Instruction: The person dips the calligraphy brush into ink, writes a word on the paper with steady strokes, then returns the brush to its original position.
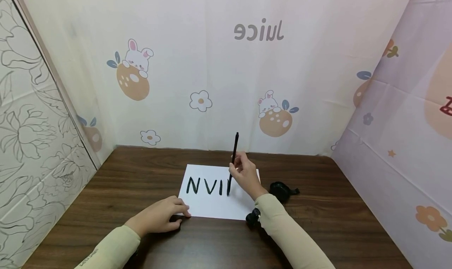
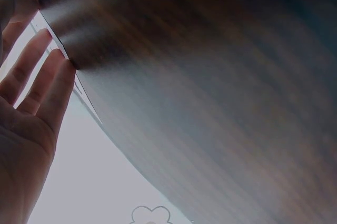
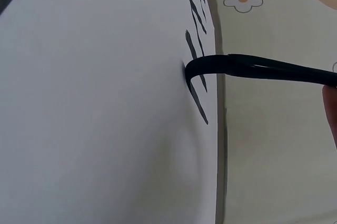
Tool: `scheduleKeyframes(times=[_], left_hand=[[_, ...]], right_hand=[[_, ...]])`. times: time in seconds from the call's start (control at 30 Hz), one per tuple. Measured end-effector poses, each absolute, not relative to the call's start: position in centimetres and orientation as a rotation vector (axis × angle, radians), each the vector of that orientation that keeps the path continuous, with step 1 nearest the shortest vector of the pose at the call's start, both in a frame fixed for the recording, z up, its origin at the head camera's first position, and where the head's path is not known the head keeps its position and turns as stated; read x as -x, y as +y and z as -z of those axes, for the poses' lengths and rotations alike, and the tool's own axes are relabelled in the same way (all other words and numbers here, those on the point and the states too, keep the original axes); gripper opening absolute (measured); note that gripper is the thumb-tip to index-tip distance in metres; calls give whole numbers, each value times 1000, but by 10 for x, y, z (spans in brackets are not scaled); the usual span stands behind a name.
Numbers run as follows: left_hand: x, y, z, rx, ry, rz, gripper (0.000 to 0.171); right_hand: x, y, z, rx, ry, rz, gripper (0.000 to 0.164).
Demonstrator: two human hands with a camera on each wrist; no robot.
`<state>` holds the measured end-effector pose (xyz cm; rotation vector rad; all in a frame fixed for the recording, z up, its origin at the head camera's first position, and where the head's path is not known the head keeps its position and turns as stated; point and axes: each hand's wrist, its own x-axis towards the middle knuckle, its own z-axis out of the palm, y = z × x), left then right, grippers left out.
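My right hand [image 1: 245,172] pinches a slim black writing brush [image 1: 234,149] and holds it nearly upright over a white sheet of paper [image 1: 208,206]. In the right wrist view, the dark tip of the brush [image 3: 208,66] bends against the sheet, at the top of a black stroke [image 3: 197,103]. To the left of it in the head view stand more black strokes, reading N, V and an upright line. My left hand [image 1: 162,216] rests at the sheet's lower left corner, its fingertips [image 2: 68,69] on the paper's edge.
A small round black object with a short arm sticking out [image 1: 280,191] lies on the dark wooden table [image 1: 335,218], right of the paper. A black device [image 1: 252,218] sits by my right cuff. Patterned cloth [image 1: 212,64] hangs behind and at the sides.
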<state>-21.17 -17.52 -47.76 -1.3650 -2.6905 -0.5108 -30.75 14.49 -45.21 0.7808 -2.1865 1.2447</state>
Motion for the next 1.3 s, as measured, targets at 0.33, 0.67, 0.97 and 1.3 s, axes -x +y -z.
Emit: scheduleKeyframes(times=[0.33,0.67,0.97,1.3], left_hand=[[212,-175,477,1360,-2688,511,23],[211,-175,478,1359,-2685,516,22],[212,-175,479,1354,-2697,516,23],[213,-176,481,1386,-2625,512,24]], right_hand=[[307,146,452,-766,-2185,-1265,25],[318,151,443,-757,-2065,-1173,23],[325,152,441,-686,-2034,-1206,21],[328,151,442,-628,-2043,-1255,21]])
